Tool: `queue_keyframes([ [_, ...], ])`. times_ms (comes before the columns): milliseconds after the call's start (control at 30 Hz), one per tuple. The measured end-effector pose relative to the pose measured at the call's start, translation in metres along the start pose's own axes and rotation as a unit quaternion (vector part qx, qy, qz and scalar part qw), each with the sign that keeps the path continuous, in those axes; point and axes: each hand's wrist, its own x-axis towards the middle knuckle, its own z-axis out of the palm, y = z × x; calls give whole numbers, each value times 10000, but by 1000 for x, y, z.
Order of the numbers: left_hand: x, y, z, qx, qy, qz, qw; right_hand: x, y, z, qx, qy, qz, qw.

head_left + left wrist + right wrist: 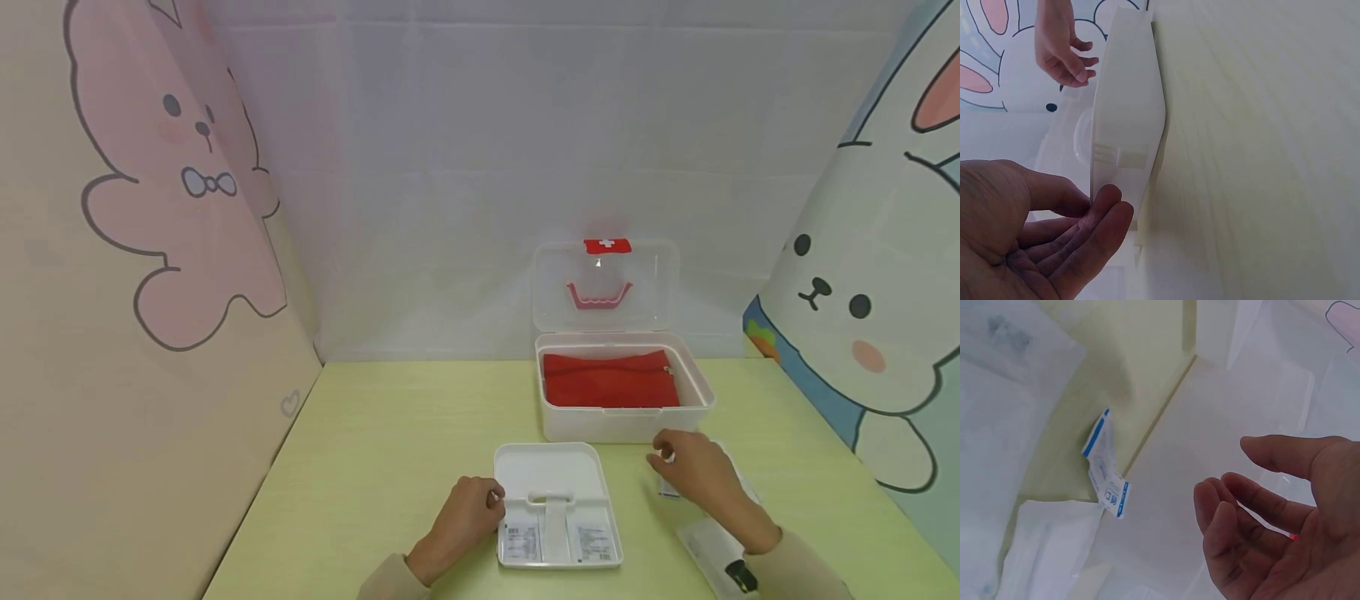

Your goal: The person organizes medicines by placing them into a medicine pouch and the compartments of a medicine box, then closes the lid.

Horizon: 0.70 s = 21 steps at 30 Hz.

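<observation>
Pinching white tray (555, 471) w/ my L hand (471, 507); R hand (696, 468) holds nothing. Tray carries 2 pkts (522, 542), print illegible; white-cross box (600, 425) contains red pouch (611, 385).

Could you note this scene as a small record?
Left grip: pinches left edge of white plastic tray
In tray: two flat, printed white packets
Right grip: holds nothing, near front of white rectangular plastic box
Box: behind tray, holding red, apparently fabric pouch
Clear plastic lid: raised, with curved red handle
Right side: flat white packages, partly hidden
</observation>
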Motion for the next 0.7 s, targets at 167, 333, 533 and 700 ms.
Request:
queue_keyframes([
  [167, 0, -1, 1, 59, 35, 18, 10000, 3, 13, 8, -19, -205, 263, 9994],
  [333, 0, -1, 1, 11, 10, 1, 10000, 5, 22, 16, -12, -412, 496, 9979],
  [533, -1, 2, -1, -11, 3, -15, 10000, 7, 28, 24, 40, -730, 799, 9941],
  [700, -1, 2, -2, -51, 18, -1, 10000, 8, 31, 31, 85, -813, 794, 9935],
])
